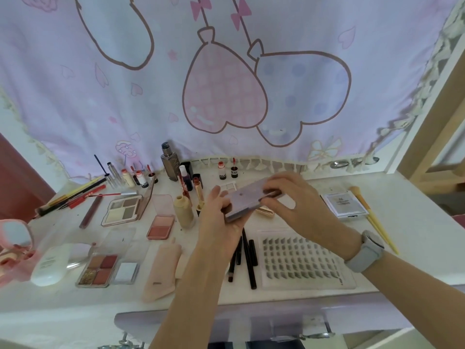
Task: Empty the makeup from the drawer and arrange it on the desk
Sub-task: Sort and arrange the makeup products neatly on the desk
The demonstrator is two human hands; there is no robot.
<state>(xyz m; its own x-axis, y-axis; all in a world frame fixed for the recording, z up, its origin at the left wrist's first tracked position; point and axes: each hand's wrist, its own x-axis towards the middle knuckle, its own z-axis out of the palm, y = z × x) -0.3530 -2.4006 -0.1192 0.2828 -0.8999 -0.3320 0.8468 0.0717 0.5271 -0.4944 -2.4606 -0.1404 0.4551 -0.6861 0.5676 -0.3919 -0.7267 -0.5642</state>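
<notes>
Lilac palette [247, 200], centre frame: left hand [221, 210] grips its lower end; right hand [289, 197] fingers curl over the top.

Pale lilac palette [247, 199] — tilted, above the cluttered desk [415, 222].

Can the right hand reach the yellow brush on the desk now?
Probably not at once: the right hand grips the lilac palette together with the left hand. The yellow brush lies uncovered nearby, to its right.
</notes>
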